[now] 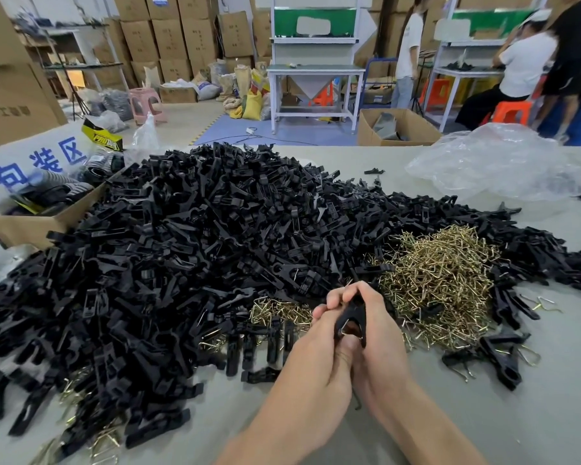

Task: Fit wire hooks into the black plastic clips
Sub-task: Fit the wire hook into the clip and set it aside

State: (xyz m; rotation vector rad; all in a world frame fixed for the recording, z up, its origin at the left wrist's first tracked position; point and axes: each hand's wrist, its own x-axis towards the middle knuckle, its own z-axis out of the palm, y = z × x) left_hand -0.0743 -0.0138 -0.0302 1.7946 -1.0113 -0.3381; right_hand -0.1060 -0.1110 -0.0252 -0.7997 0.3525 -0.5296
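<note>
Clip (349, 316) gripped: left hand (316, 362), right hand (381, 347); sign (41, 161) 包装区.

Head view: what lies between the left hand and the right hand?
A black plastic clip, gripped by left hand and right hand; the head view shows it.

I see one clip (349, 317) between my fingers (359, 292), above the near edge of the bench (483, 414). Beyond the fingers and to their left, a heap of clips (198, 246) covers the bench. A pile of wire hooks (440, 283) lies just right of the fingers, and a smaller bunch of hooks (279, 312) just left. A box (24, 226) stands far left at the heap's edge, and a plastic bag (493, 162) lies far right, behind.
</note>
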